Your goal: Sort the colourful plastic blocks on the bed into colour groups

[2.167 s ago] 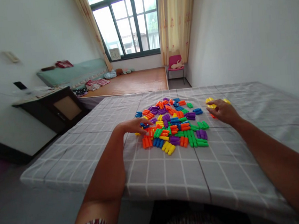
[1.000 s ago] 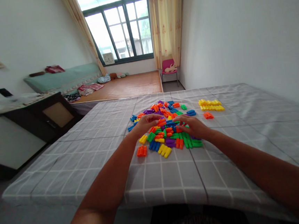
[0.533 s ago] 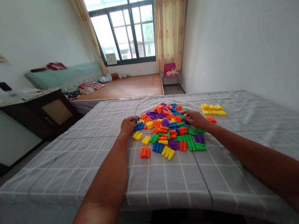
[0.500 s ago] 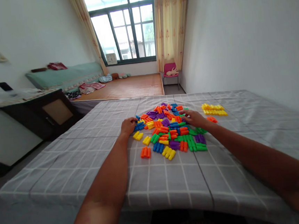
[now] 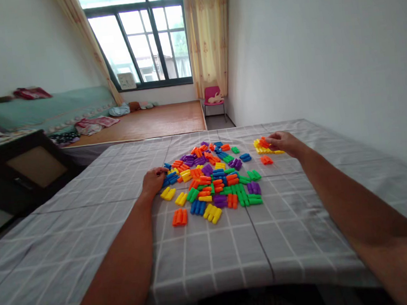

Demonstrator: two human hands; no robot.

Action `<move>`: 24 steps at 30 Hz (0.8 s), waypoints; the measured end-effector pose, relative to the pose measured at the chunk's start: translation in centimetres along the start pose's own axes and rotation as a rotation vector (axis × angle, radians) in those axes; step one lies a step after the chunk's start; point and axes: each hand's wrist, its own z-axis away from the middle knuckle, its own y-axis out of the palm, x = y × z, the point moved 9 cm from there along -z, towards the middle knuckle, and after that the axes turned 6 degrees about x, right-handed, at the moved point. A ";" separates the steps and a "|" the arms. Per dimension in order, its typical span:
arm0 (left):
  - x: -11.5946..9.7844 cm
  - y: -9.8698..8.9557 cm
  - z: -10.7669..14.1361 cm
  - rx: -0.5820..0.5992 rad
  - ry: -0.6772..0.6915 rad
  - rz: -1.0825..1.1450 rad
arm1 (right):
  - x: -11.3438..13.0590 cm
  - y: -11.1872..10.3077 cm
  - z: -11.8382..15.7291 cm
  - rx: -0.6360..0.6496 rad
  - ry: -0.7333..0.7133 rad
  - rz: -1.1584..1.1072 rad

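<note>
My right hand (image 5: pixel 285 143) pinches an orange toy building block (image 5: pixel 264 142) made of joined tubes. It is above the row of yellow blocks (image 5: pixel 276 151) at the table's right, where the fingers partly cover the row. Just in front of that row lies another orange block (image 5: pixel 266 160). At the left edge of a colourful pile, my left hand (image 5: pixel 153 180) has its fingers curled beside blue blocks (image 5: pixel 170 179); what they grip, if anything, is hidden. Yellow blocks (image 5: pixel 167 193) lie close to that hand.
The pile spreads over the middle of a grey checked tablecloth (image 5: pixel 212 246), with green blocks (image 5: pixel 243 194), purple blocks (image 5: pixel 253 188) and a loose orange block (image 5: pixel 179 217) at its near side. Beyond the table are a bed (image 5: pixel 165 119) and a pink chair (image 5: pixel 213 94).
My right hand has moved from the pile's right side to the yellow row, carrying an orange block. My left hand stays by the blue blocks. The view has turned right.
</note>
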 end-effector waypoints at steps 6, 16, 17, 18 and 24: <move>-0.3 -0.1 -0.2 0.002 0.032 -0.098 | -8.0 -3.8 1.3 0.046 0.319 0.125; -0.4 -0.6 0.0 0.041 0.036 -0.066 | -5.4 -3.7 1.0 0.236 0.049 0.604; -0.3 -0.6 0.0 0.034 0.030 -0.066 | -5.4 -3.6 1.2 0.259 0.020 0.590; -0.3 -0.6 0.0 0.027 0.025 -0.066 | -5.5 -3.4 1.3 0.276 0.007 0.581; -0.2 -0.5 0.0 0.026 0.030 -0.064 | -4.0 -2.9 1.1 0.188 -0.089 0.516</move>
